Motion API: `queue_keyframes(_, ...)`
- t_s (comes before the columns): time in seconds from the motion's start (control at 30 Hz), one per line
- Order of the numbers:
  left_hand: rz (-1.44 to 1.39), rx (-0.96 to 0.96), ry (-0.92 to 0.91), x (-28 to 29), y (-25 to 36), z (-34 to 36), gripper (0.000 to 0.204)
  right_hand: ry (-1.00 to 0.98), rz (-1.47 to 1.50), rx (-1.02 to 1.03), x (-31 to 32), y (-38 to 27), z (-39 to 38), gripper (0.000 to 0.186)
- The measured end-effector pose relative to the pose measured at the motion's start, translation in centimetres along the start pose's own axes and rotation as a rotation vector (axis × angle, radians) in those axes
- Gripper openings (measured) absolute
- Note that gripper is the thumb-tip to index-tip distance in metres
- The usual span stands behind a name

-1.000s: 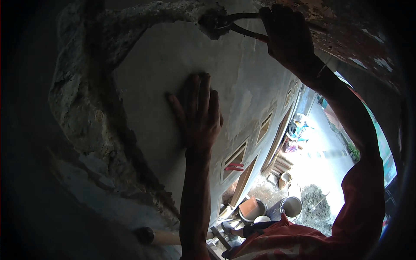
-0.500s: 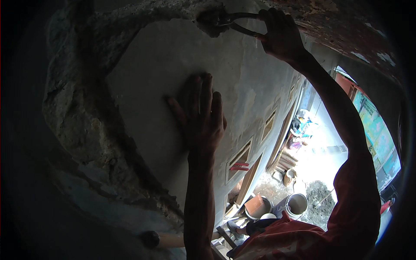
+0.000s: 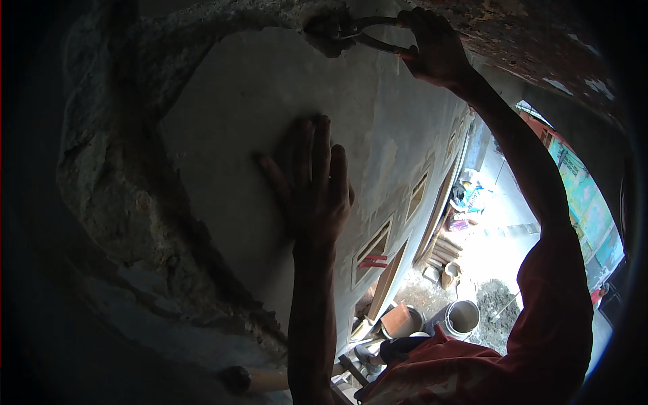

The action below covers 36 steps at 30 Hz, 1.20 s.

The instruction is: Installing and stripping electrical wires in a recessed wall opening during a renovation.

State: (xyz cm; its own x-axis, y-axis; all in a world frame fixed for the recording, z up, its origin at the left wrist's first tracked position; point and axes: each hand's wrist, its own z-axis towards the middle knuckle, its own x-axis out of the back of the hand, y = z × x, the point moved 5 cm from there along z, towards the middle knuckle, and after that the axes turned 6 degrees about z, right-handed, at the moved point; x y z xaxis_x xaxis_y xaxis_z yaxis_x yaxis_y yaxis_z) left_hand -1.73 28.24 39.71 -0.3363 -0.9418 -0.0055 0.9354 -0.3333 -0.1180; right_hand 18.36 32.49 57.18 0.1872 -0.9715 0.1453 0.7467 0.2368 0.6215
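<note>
My left hand (image 3: pixel 316 179) lies flat against the smooth grey wall (image 3: pixel 236 88), fingers spread, holding nothing. Higher up and to the right, my right hand (image 3: pixel 435 48) is wrapped round the handles of a pair of pincers (image 3: pixel 349 30). The handles stand somewhat apart. Their jaws point left into a dark, rough hollow (image 3: pixel 327 27) along the broken concrete edge; shadow hides what they grip, if anything.
Rough broken concrete (image 3: pixel 121 196) curves down the left side. Far below on the right are a bucket (image 3: pixel 463 317), a tub (image 3: pixel 405 322), a grey heap (image 3: pixel 498 304) and stacked poles (image 3: pixel 445 250). A rounded wooden pole (image 3: pixel 266 380) lies at lower left. Red pliers (image 3: pixel 372 260) hang at a window opening.
My right hand and the pincers have shifted very slightly up and left. The left hand stays pressed to the wall in the same place.
</note>
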Motion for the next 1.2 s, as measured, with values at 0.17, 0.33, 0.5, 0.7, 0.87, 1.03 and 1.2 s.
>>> queue_keyframes(0.17,0.009,-0.017,-0.015,0.3,0.1,0.2,0.013,0.018,0.019,-0.015,0.0,0.2,0.0,0.053)
queue_keyframes(0.33,0.016,-0.02,-0.022,0.4,0.1,0.1,0.012,0.044,0.037,0.099,0.5,-0.1,0.4,0.042)
queue_keyframes(0.5,-0.007,-0.015,-0.009,0.2,0.1,0.2,0.013,0.054,-0.002,0.096,0.0,0.4,0.2,0.041)
queue_keyframes(0.7,0.023,-0.027,-0.02,0.3,0.0,0.2,0.014,0.061,0.04,0.086,-0.3,0.5,0.3,0.042)
queue_keyframes(0.87,0.04,-0.019,-0.02,0.1,0.3,0.4,0.012,0.066,0.072,0.061,-0.7,0.8,0.1,0.042)
queue_keyframes(1.03,0.044,-0.011,-0.013,0.1,0.1,0.2,0.012,0.116,0.093,0.091,-0.8,0.3,-0.1,0.041)
queue_keyframes(1.2,0.049,-0.017,-0.007,0.3,0.3,0.3,0.013,0.108,0.078,0.096,-0.9,0.9,0.1,0.038)
